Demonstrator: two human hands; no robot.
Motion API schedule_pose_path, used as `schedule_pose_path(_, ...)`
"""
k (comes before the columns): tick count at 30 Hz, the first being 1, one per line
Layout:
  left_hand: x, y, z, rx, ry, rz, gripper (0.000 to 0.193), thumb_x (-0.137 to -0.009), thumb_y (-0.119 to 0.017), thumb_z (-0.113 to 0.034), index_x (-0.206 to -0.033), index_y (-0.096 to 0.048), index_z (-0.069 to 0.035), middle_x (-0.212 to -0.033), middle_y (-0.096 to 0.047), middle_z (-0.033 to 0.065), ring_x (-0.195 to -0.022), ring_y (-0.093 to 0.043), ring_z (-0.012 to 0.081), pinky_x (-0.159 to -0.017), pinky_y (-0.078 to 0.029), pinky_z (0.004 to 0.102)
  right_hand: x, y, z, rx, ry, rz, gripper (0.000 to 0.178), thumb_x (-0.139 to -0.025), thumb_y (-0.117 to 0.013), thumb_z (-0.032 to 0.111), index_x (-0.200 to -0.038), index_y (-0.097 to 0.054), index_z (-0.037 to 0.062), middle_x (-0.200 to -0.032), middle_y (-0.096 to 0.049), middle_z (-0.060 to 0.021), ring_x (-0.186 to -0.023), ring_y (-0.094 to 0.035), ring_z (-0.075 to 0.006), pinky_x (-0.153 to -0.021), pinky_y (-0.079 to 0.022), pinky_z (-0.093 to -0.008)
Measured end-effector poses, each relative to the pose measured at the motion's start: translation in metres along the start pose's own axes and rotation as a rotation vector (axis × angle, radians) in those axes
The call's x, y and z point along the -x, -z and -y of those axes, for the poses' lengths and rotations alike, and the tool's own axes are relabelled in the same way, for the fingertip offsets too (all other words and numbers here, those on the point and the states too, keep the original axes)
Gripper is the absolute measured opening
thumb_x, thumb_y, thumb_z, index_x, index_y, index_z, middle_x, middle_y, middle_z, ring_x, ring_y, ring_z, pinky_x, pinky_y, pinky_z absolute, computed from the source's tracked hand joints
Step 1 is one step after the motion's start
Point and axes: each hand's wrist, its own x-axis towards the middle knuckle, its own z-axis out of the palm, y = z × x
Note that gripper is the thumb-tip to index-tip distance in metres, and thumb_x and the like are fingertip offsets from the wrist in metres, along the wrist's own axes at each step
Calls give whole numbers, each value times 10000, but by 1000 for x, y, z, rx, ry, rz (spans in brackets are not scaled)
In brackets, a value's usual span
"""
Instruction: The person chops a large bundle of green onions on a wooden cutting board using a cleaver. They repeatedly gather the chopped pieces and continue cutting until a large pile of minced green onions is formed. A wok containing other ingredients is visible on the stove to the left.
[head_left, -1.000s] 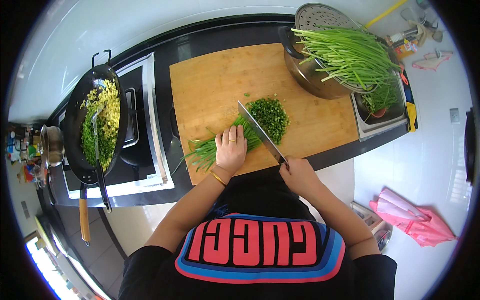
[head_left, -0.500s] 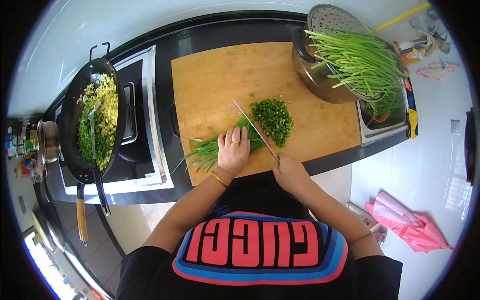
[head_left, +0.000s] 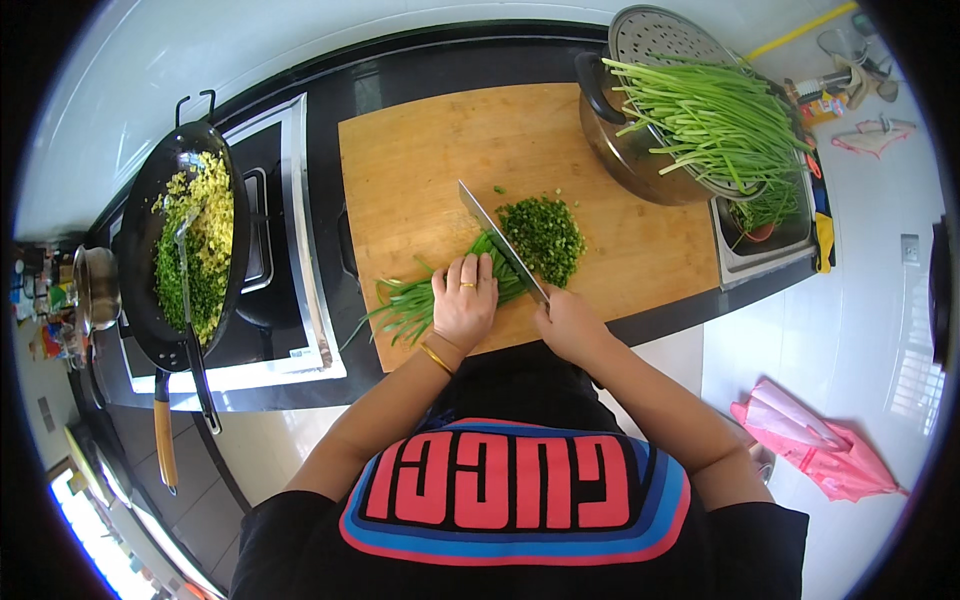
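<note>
My left hand (head_left: pixel 466 306) presses down on a bundle of long green chives (head_left: pixel 404 305) lying on a wooden cutting board (head_left: pixel 450 145), its fingers curled over the stalks. In my right hand (head_left: pixel 570 324) is the grip of a kitchen knife (head_left: pixel 497 237). The knife's blade slants across the cut end of the bundle, just right of my left fingers, its tip pointing away from me. Right beside the blade lies a heap of finely chopped chives (head_left: pixel 542 238). My right fingers hide most of the knife's handle.
On the stove at left, a black wok (head_left: pixel 150 215) holds chopped greens and yellow bits, with a long-handled spatula (head_left: pixel 190 310) in it. Long chives (head_left: pixel 715 125) rest in a perforated steamer tray on a pot (head_left: pixel 620 150) at back right, beside a sink (head_left: pixel 765 250).
The knife has risen slightly and shifted a little left, showing more of its blade face. My right hand moved with it; my left hand stays on the chives.
</note>
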Motion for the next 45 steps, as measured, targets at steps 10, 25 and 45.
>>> schedule_pose_path(10, 3, -3, -1, -21, -19, -29, 380, -786, -609, -184, -1109, -572, 13, -1060, -526, 126, -996, -513, 268, -836, -411, 437, -9, -21, -10, 24, 15, -100, 223, -827, -512, 134, -869, -558, -81, -754, -600, -295, -729, -600, -446, -682, -482, -502)
schedule_pose_path(25, 5, -5, 1, -57, -10, -54, 360, -811, -590, -194, -1114, -567, -1, -1049, -542, 123, -991, -526, 264, -840, -407, 440, -11, -17, -8, 34, 52, -107, 254, -822, -538, 166, -788, -579, -83, -761, -599, -291, -756, -604, -432, -696, -484, -487)
schedule_pose_path(45, 6, -9, -1, -59, 10, -68, 350, -815, -591, -202, -1107, -569, -12, -1060, -547, 121, -978, -529, 270, -835, -416, 447, 51, 18, -19, -32, -12, -112, 242, -821, -528, 171, -773, -571, -62, -727, -596, -270, -730, -588, -433, -672, -465, -476)
